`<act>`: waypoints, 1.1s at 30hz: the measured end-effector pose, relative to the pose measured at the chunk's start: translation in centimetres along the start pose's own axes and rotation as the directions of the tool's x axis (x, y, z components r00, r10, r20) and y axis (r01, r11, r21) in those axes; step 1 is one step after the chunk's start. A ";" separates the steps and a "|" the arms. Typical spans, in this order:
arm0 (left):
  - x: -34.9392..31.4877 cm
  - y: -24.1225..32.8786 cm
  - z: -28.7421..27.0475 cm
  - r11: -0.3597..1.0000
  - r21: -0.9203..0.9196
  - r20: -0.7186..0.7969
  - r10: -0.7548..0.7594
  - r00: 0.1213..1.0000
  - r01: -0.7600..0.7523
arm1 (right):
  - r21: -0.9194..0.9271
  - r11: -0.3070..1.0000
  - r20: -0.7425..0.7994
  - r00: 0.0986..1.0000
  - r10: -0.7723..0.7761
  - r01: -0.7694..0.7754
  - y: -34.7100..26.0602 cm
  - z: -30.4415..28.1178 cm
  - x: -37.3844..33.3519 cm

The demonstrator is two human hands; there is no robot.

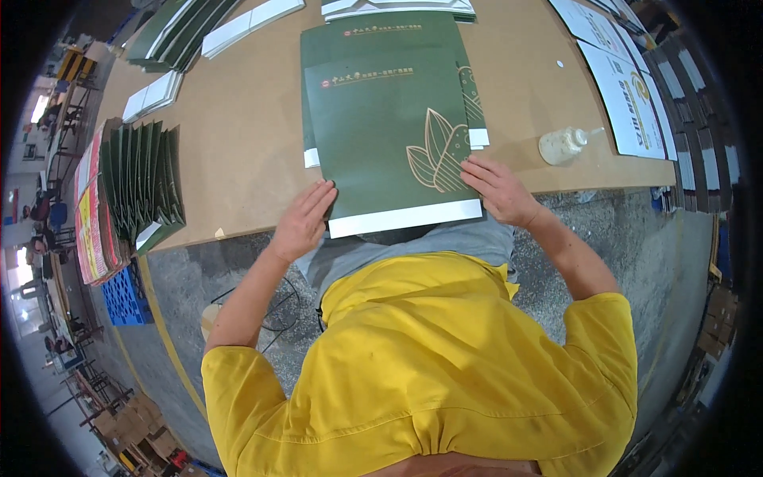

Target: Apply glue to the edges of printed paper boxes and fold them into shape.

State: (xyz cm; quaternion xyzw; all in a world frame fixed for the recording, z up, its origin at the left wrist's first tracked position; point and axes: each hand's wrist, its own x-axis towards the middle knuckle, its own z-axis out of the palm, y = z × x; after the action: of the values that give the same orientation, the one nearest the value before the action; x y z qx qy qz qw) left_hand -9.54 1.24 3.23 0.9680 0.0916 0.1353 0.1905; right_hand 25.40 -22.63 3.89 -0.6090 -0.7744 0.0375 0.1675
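Note:
A flat green paper bag (373, 135) with a gold leaf outline and a white strip along its near edge lies in front of me. That edge reaches past the table front. My left hand (304, 219) is closed on the bag's lower left edge, fingers together. At the right edge, by the leaf outline, my right hand (501, 191) grips the bag too; both thumbs are mostly hidden. Beneath and beyond it lies another green bag (381, 38), shifted toward the far side.
A squeeze bottle (563, 146) with a pale nozzle sits to the right on the brown table (238, 135). Folded green bags (143, 179) stand at the left edge. White folded pieces (250, 25) lie at the far left, printed white sheets (620, 95) at the far right.

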 end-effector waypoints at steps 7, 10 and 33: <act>0.7 -1.8 -0.8 0.985 -0.134 0.057 -0.097 0.994 0.104 | 0.036 0.998 0.056 0.997 -0.044 0.042 0.8 -0.9 0.2; 2.0 -0.6 -1.2 0.958 -0.199 0.088 -0.192 0.977 0.206 | 0.210 0.977 -0.030 0.998 0.052 -0.045 1.2 0.0 0.0; 4.1 -0.8 -2.7 0.889 -0.136 0.272 -0.391 0.879 0.438 | 0.639 0.268 0.478 0.646 0.596 -0.721 2.8 -1.1 4.2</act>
State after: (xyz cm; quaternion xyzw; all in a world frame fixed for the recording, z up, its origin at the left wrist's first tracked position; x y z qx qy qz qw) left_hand -6.58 3.88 6.23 0.9116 0.2605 -0.0171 0.3177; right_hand 27.47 -18.08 5.05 -0.7279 -0.3569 0.4833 0.3304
